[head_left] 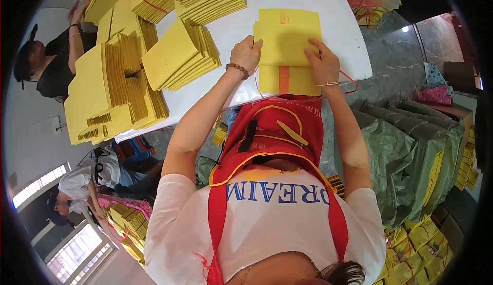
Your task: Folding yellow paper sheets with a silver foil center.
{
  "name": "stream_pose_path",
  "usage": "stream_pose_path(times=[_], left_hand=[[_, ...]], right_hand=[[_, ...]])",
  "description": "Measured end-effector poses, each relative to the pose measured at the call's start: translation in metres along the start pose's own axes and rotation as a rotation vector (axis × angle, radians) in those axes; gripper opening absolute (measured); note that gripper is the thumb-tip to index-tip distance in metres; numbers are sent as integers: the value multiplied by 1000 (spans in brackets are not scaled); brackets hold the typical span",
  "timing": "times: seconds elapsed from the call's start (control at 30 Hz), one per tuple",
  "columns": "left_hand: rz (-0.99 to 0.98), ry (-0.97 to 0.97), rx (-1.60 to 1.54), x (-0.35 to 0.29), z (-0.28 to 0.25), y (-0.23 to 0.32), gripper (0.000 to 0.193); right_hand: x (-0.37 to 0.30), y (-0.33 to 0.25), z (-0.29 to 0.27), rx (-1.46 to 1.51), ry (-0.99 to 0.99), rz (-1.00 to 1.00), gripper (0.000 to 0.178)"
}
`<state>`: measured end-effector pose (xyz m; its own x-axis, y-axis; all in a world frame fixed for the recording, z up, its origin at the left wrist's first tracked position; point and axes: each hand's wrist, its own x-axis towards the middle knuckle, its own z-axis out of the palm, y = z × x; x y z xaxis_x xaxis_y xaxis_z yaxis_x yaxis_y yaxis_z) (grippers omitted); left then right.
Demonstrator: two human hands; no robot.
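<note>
A smooth white tabletop (340, 23) is partly covered by folded yellow paper bundles (172, 56). Between the hands, flat rectangular yellow sheets (286, 46) are laid, their left edge pinched by the curled left hand (246, 54), their right side touched by the loosely spread right hand (325, 65).

The shirt (280, 218) is white and short-sleeved, with large blue lettering across the chest. Over it goes a red apron (303, 120) with yellow piping, pale print and broad red straps (216, 233). The left hand (246, 53) is bare, with a brown beaded bracelet (238, 68) at its wrist; the right hand (323, 63), also bare, has a thin bangle (327, 84). A fine necklace (246, 273) shows at the collar.
</note>
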<state>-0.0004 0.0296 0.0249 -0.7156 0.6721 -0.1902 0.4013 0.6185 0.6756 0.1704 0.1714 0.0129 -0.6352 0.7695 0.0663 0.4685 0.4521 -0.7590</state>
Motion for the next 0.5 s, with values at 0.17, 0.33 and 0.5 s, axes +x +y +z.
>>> stream_pose_path(times=[0.17,0.33,0.5], left_hand=[[3,2,-17,1,2,0,38],[0,69,-191,1,8,-8,28],[27,172,-348,-9,10,-8,24]], right_hand=[[2,-1,1,50,-25,63,33],[3,8,8,23,36,-28,33],[2,4,6,-33,48,-26,33]])
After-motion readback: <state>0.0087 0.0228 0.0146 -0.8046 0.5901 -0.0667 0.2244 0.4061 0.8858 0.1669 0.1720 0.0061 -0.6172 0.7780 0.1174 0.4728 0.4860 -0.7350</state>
